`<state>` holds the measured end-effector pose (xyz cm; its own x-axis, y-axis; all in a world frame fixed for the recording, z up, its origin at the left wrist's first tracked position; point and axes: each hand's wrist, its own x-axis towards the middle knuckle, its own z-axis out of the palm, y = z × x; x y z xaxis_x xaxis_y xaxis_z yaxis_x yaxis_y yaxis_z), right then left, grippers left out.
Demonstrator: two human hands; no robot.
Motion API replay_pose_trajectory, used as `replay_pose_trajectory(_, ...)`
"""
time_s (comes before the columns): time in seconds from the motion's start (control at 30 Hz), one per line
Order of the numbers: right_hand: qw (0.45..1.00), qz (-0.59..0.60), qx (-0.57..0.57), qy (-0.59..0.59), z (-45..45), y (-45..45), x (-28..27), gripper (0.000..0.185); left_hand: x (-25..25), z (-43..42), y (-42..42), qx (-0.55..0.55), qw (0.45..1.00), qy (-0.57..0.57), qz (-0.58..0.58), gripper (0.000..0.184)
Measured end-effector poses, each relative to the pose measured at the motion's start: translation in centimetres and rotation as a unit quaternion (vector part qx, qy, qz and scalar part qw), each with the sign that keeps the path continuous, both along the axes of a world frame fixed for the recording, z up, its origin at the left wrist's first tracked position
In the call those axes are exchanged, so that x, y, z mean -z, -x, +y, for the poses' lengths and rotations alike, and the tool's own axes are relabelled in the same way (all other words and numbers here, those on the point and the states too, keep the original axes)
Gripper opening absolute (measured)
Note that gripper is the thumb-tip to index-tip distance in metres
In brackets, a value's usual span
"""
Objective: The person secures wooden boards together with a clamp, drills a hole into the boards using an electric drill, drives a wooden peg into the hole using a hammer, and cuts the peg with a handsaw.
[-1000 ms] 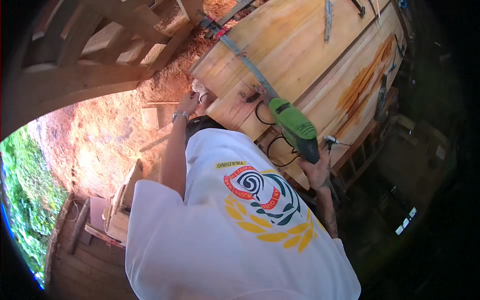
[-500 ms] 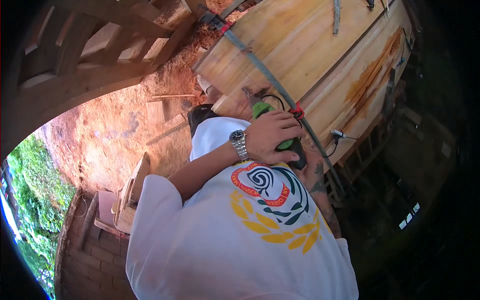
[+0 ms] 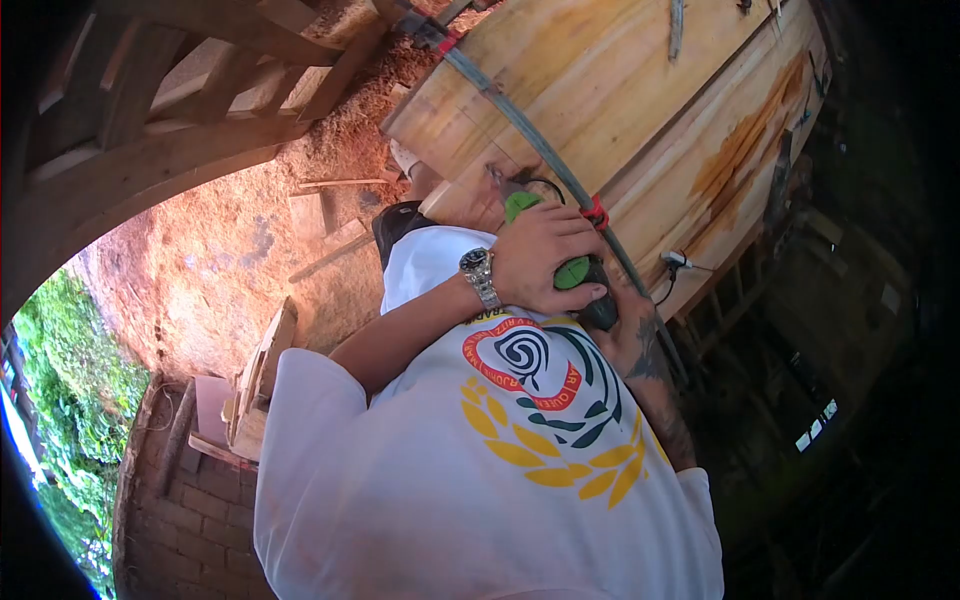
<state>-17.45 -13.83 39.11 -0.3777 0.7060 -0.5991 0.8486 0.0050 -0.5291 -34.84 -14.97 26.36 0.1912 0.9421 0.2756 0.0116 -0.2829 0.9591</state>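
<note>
A green and black power drill [image 3: 572, 272] lies over the near end of the wooden boards [image 3: 560, 90], its front end at a dark spot on the wood. My left hand [image 3: 545, 255], with a metal watch at the wrist, is wrapped over the top of the drill body. Behind it, my right hand [image 3: 625, 325] grips the rear of the tool; its fingers are partly hidden. A long metal bar clamp [image 3: 530, 135] with a red part [image 3: 597, 212] crosses the boards just beyond the drill.
A white plug on a black cord [image 3: 675, 260] rests at the boards' right edge. Slatted woodwork [image 3: 200, 60] stands at upper left. Wood offcuts [image 3: 308, 215] lie on the sawdust-covered ground, with stacked wood pieces [image 3: 262, 385] at lower left.
My left hand has come from the near left edge of the boards onto the drill. The drill's front has moved left and down to the dark spot, with my right hand still behind it.
</note>
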Motion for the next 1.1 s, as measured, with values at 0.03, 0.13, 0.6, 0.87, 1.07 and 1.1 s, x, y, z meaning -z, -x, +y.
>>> replay_pose_trajectory(0.03, 1.000, -0.009, 0.002, 0.010, 0.4, 0.8, -0.4, 0.033, 0.0, 0.1, 0.0, -0.002, 1.000, 0.001, 0.000, 0.039)
replay_pose_trajectory(0.13, 0.999, -0.018, 0.026, 0.042, 1.1, 1.8, -0.5, 0.038, 0.5, 0.2, -0.4, -0.028, 1.000, -0.009, -0.008, 0.037)
replay_pose_trajectory(0.6, 0.994, -0.075, -0.016, 0.083, 3.5, 1.4, -0.1, 0.028, 0.6, 1.4, -0.6, -0.093, 0.994, 0.020, -0.052, 0.031)
replay_pose_trajectory(0.87, 0.994, -0.050, -0.060, 0.070, 4.6, 2.4, -1.1, 0.029, 0.4, 1.0, -0.6, -0.113, 0.993, 0.024, -0.041, 0.028)
replay_pose_trajectory(1.07, 0.996, -0.040, -0.056, 0.061, 4.6, 1.9, -0.9, 0.030, 0.1, 1.2, -0.3, -0.101, 0.994, 0.030, -0.028, 0.031)
replay_pose_trajectory(1.1, 0.996, -0.039, -0.061, 0.054, 4.6, 1.6, -0.6, 0.030, 0.3, 1.3, -0.3, -0.103, 0.994, 0.029, -0.029, 0.031)
